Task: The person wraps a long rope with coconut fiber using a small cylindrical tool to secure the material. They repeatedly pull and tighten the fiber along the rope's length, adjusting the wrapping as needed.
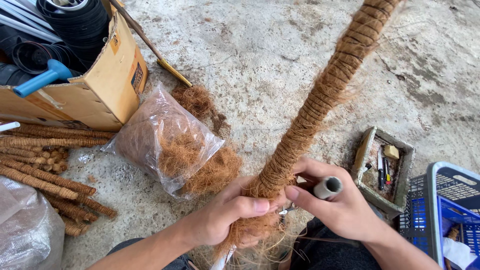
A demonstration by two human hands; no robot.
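- The left hand [235,212] is clamped round the lower end of the long brown coir-wrapped pole [320,95], fingers curled tight on a loose tuft of fibre with the thumb pressed across it.
- The right hand [332,202] sits just beside it on the pole's other side, fingers closed on a short grey plastic pipe stub [327,187], fingertips touching the coir.
- The pole rises from between the hands, up and away, its top out of view. It looks stiff along its core but soft and shaggy outside; probably light. The thread-bound stretch above the hands seems the firmest grip, while the unbound fibre would likely shed or slip.
- Left of the pole lies a clear plastic bag of loose coir [167,142].
- Farther left lie finished coir sticks [50,170].
- Right of the pole stands a grey concrete trough of small tools [382,170].
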